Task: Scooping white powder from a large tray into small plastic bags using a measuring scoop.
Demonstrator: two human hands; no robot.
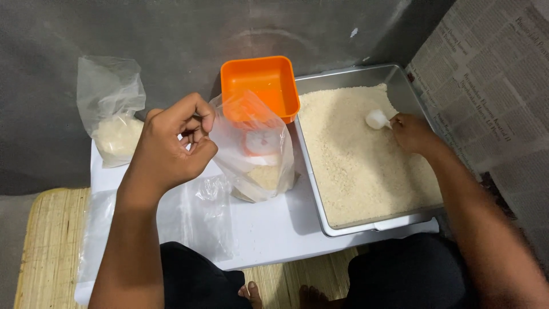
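Note:
My left hand (pixel 171 143) pinches the rim of a clear plastic bag (pixel 257 154) that stands on a small white table (pixel 269 229) with a little rice at its bottom. My right hand (pixel 413 133) grips a small white scoop (pixel 377 119), which rests in the rice filling a metal tray (pixel 366 226). An orange square container (pixel 260 86) sits behind the bag, touching the tray's left rim.
A second clear bag with rice (pixel 114 123) stands at the table's far left corner. Flat empty plastic bags (pixel 206 212) lie on the table near me. Newspaper (pixel 492 86) covers the wall on the right. A woven mat (pixel 48 246) lies under the table.

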